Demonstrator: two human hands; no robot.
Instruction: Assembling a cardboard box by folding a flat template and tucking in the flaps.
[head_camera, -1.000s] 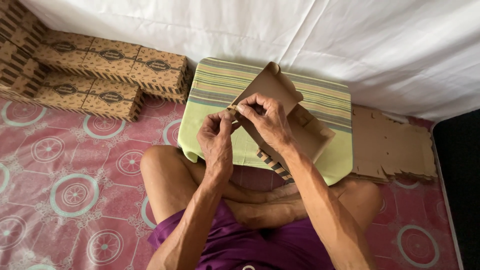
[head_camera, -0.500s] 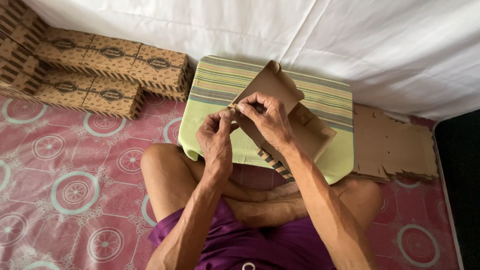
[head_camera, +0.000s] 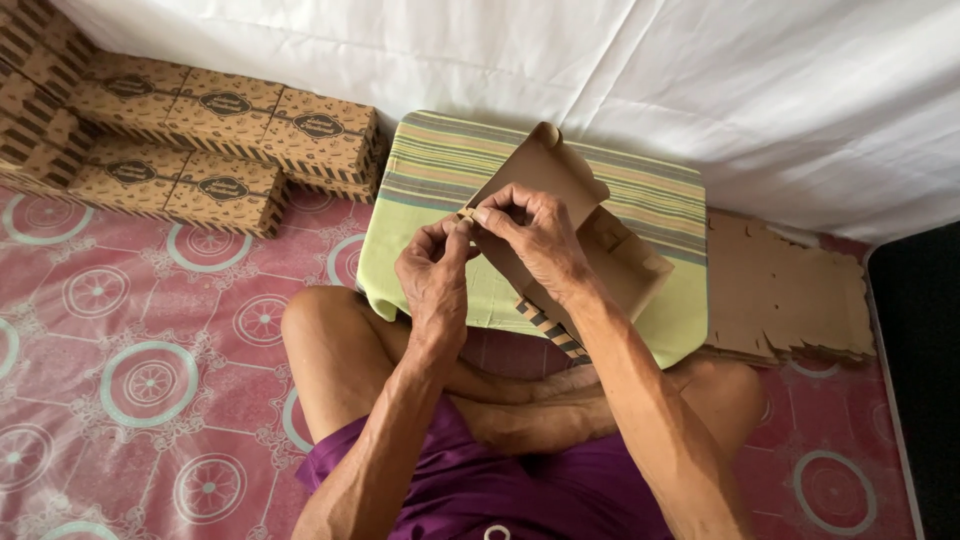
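A white sheet (head_camera: 700, 90) hung across the back, well beyond the fingers, and a pink patterned floor mat (head_camera: 150, 350) spread below and to the left of them. A person sat cross-legged in purple shorts (head_camera: 520, 495), seen from above. Directly under the fingers lay a green striped cushion (head_camera: 440, 180).

Well to the left of the fingers stood a stack of finished brown boxes (head_camera: 225, 130), closed and lined up in rows. To the right of the fingers lay a pile of flat cardboard blanks (head_camera: 785, 295), not yet folded. Judging by these two piles, a good share of the folding was done and a fair amount was left.

Between the fingers was a half-folded cardboard box (head_camera: 560, 200), tilted up over the cushion, with its sides partly raised and its lid flap open. It looked about midway through being shaped.

The left hand (head_camera: 435, 275) was clenched in a pinch on a small tab at the box's near left corner. The right hand (head_camera: 535, 235) gripped the same corner from above, its fingertips touching those of the left hand.

The tab itself was mostly hidden by the fingertips, so how it was locking could not be made out. The box's far side was hidden behind its own flap. The finished stack was cut off at the left edge, so its count was unclear.
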